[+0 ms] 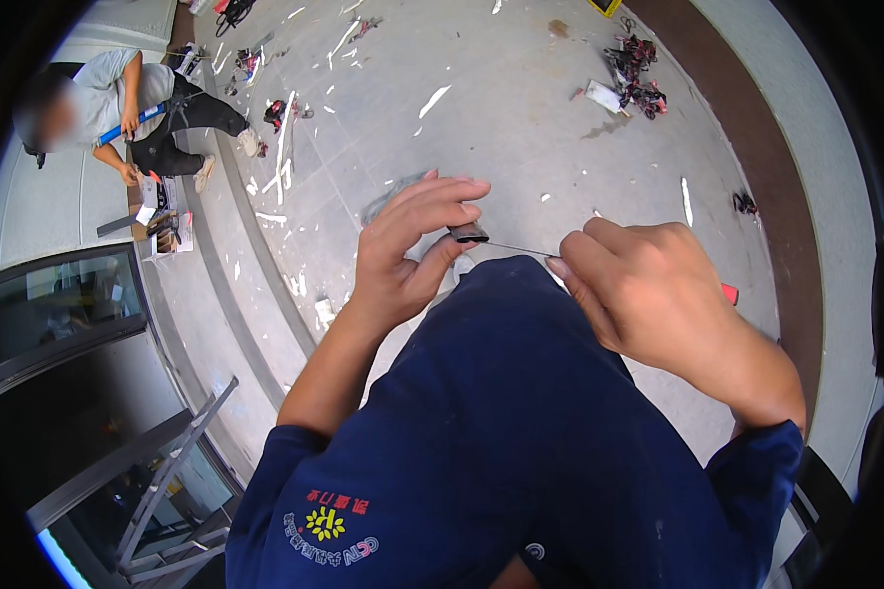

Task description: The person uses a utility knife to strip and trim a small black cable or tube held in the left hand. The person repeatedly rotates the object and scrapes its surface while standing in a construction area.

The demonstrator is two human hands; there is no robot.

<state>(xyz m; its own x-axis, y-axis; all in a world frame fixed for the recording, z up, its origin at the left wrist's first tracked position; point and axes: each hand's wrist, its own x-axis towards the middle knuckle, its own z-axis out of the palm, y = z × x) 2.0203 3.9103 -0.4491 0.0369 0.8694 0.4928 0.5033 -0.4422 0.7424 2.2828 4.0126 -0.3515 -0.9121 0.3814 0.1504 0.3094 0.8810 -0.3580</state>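
Note:
Between the thumb and fingers of my left hand [408, 236] is a small dark block-like piece [469, 235] with a flat, paler end. My right hand [648, 280] is wrapped around a screwdriver, its handle mostly hidden in the palm. The thin metal shaft [521, 248] of the screwdriver points left and meets the dark piece, or comes very close to it. A red handle end [730, 294] shows past the right wrist, in line with the shaft. Both hands are held in front of my dark blue shirt, above the grey floor.
At the far left a person [133, 113] sits on the steps [236, 285], holding a blue tool [133, 126]. White scraps [435, 100] litter the grey floor. Dark and red bundles [634, 69] lie at the far right. A metal frame [172, 471] stands at the lower left.

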